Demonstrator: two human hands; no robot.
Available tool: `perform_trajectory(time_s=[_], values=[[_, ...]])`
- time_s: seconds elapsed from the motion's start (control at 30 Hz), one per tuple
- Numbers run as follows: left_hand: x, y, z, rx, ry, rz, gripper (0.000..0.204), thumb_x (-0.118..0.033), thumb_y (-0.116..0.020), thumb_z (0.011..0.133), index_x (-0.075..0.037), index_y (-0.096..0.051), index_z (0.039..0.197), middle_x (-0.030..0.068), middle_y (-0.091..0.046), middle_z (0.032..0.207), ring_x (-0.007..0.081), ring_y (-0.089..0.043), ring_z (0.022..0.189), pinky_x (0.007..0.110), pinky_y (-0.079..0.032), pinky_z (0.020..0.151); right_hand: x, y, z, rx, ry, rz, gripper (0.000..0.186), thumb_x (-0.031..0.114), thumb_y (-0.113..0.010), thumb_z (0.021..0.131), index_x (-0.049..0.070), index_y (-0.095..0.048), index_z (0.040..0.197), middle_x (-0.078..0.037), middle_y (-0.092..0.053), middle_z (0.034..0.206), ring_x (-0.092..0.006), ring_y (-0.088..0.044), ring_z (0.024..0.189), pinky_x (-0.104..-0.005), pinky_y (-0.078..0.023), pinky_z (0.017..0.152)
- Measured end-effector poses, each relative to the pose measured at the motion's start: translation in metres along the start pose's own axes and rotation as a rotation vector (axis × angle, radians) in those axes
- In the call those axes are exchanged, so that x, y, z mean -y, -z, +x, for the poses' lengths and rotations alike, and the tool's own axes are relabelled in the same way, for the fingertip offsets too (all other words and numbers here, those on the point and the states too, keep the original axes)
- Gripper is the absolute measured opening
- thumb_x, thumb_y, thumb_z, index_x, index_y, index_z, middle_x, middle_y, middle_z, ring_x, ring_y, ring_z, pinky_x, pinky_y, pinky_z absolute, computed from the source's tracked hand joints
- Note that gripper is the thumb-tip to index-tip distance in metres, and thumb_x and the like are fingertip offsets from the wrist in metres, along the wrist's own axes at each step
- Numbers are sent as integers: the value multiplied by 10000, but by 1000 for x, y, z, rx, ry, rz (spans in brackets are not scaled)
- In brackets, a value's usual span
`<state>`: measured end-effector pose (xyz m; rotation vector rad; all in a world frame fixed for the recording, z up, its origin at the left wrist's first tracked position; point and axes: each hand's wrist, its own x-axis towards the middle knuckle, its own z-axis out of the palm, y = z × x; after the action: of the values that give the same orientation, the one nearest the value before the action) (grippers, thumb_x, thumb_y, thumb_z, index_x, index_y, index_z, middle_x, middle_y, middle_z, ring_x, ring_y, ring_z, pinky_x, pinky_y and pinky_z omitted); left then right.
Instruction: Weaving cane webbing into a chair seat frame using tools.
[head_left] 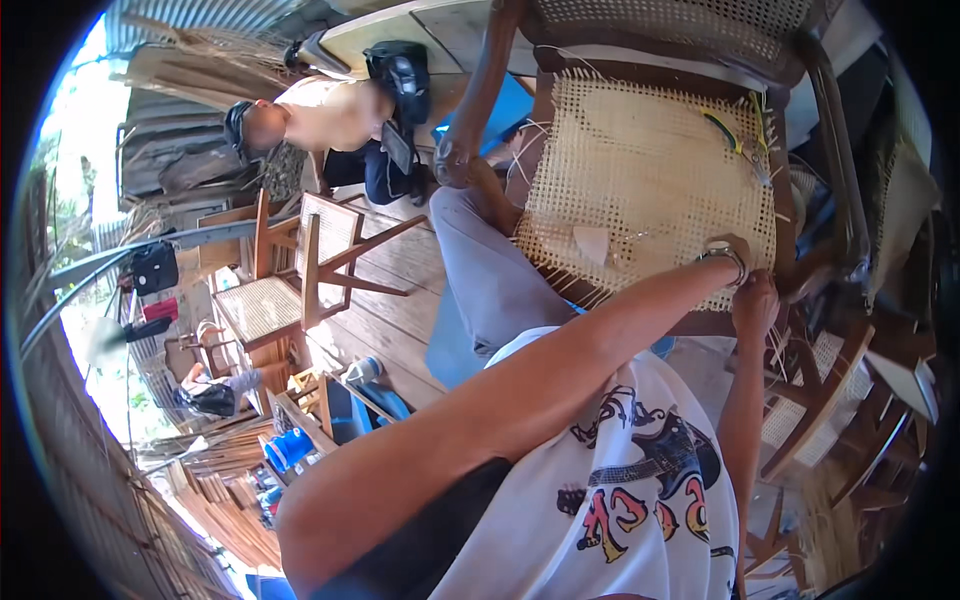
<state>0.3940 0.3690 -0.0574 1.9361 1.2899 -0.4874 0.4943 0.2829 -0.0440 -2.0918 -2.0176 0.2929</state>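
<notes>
A dark wooden armchair (850, 200) stands in front of me, its seat covered by a pale woven cane panel (640, 160). Loose cane ends stick out along the panel's edges. My left hand (731, 250), with a watch at the wrist, rests at the panel's near right corner with its fingers curled. Just below it, at the seat frame, my right hand (757, 300) is closed; whatever is between its fingers is hidden. Cane strands (777, 345) hang beside that hand. Pliers with yellow and dark handles (722, 130) lie on the panel's right side. A small pale flat piece (592, 243) lies nearer me.
At the far left a person (335, 120) sits low by a black backpack (398, 80). Cane-seated wooden chairs (262, 308) stand on the plank floor (395, 260). Another person (215, 390) is farther off at left. More chair frames (825, 400) crowd my right side.
</notes>
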Motion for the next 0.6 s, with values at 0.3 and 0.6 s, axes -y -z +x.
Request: perform_trajectory(time_s=[0.3,0.6], values=[[104,43,-33,-315,43,78,267,-224,-558,806,-56,-730,923,181,-697,950,304,-683,919,408,-535,781,-4,4,-14,50,6,-213,62,77,-541,835,36,-542,882,-179,-581,950,-387,-589,886,-478,-474,764],[138,60,-57,-518,44,-32,410,-438,-612,844,-73,-660,1025,170,-671,992,320,-643,961,426,-523,831,-38,7,-28,119,111,-546,167,129,-587,764,93,-617,924,-106,-613,915,-272,-586,877,-395,-465,794]])
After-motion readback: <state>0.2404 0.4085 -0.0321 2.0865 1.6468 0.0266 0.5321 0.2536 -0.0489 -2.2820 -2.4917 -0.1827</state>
